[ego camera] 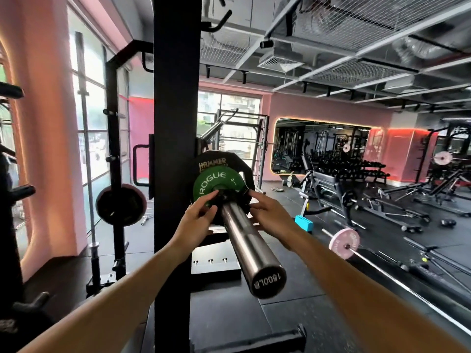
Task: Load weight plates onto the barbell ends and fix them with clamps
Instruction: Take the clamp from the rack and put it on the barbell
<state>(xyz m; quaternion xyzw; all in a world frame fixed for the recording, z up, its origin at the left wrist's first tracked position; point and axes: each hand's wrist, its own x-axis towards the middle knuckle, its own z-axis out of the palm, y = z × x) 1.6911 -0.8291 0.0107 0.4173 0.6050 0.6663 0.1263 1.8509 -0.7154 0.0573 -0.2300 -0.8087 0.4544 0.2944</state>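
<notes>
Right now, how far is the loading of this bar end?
Done: a black plate and a green plate sit on the sleeve. In hand: the left hand and right hand work a dark clamp against the green plate. Whether it is locked cannot be told. Left: the other bar end, out of view.

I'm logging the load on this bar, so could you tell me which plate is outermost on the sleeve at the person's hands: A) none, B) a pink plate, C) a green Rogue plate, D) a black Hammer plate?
C: the green Rogue plate fronts the black Hammer plate.
</notes>
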